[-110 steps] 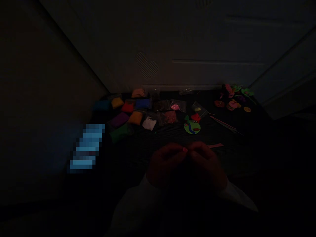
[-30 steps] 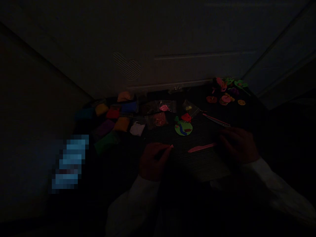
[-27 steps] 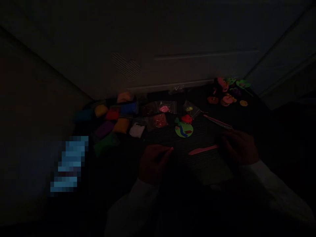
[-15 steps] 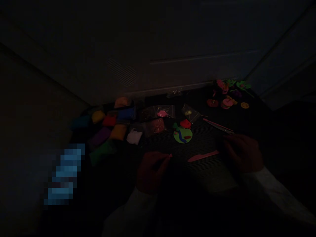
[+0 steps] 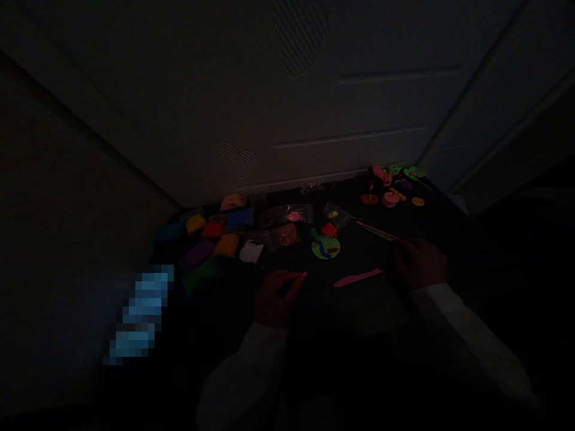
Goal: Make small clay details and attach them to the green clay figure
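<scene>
The scene is very dark. My left hand (image 5: pixel 276 297) is closed in a pinch, with a small pink piece of clay (image 5: pixel 305 275) at its fingertips. My right hand (image 5: pixel 421 263) has its fingers curled at the near end of slim pink-and-silver scissors (image 5: pixel 377 231), whose handles are hidden under the fingers. Between the hands lies a pink plastic knife (image 5: pixel 358 278), touched by neither. Behind it is a flat green clay disc (image 5: pixel 333 249) with a blue strip, a brown piece and a red shape at its rim.
Several bags of coloured clay, among them a white one (image 5: pixel 251 252) and a green one (image 5: pixel 203 276), lie at the left. Small clear bags (image 5: pixel 336 215) sit behind the disc. Finished clay figures (image 5: pixel 390 199) stand at the back right. A pale panel (image 5: pixel 314 120) rises behind the table.
My view has shifted, showing more of the back panel. My right hand has drawn in closer over the near end of the scissors. My left hand keeps its pinch.
</scene>
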`<state>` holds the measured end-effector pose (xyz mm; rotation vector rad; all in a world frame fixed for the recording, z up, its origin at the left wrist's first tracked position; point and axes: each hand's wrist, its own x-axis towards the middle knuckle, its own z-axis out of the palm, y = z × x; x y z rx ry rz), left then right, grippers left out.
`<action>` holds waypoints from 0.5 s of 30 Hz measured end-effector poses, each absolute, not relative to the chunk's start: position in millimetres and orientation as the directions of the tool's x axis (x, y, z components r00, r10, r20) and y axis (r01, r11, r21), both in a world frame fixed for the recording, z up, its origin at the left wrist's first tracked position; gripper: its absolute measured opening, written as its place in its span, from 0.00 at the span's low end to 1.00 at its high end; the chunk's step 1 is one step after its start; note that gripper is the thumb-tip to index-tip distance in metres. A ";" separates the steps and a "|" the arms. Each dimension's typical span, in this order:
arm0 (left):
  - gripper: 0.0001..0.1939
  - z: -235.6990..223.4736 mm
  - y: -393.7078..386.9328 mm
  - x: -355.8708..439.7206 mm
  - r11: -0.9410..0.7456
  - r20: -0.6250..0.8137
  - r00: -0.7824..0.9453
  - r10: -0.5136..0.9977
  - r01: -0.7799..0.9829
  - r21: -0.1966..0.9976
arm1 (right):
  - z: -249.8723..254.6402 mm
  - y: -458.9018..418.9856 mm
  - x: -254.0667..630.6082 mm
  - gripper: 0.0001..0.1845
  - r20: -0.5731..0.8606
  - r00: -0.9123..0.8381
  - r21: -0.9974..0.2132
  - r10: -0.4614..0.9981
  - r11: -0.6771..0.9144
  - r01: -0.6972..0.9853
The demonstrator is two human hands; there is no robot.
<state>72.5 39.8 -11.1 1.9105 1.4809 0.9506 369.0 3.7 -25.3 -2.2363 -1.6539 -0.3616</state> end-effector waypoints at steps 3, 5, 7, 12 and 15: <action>0.10 -17.1 41.8 74.9 -0.234 0.233 0.074 0.970 0.561 0.794 | -27.2 5.3 370.8 0.15 0.370 0.287 -0.125 0.883 -0.259 0.958; 0.11 -19.6 43.2 76.2 -0.222 0.234 0.048 0.971 0.544 0.809 | -29.0 6.4 373.3 0.16 0.387 0.296 -0.133 0.873 -0.265 0.955; 0.11 -20.1 44.3 77.0 -0.225 0.242 0.040 0.969 0.534 0.815 | -29.9 7.6 377.8 0.16 0.396 0.304 -0.138 0.866 -0.271 0.953; 0.12 -17.8 45.7 77.5 -0.259 0.270 0.055 0.961 0.515 0.817 | -18.5 10.1 401.7 0.15 0.292 0.187 -0.099 0.938 -0.165 0.981; 0.13 -17.4 46.3 77.6 -0.263 0.268 0.064 0.961 0.500 0.825 | -0.5 8.9 413.3 0.16 0.194 0.068 -0.062 0.979 -0.057 0.996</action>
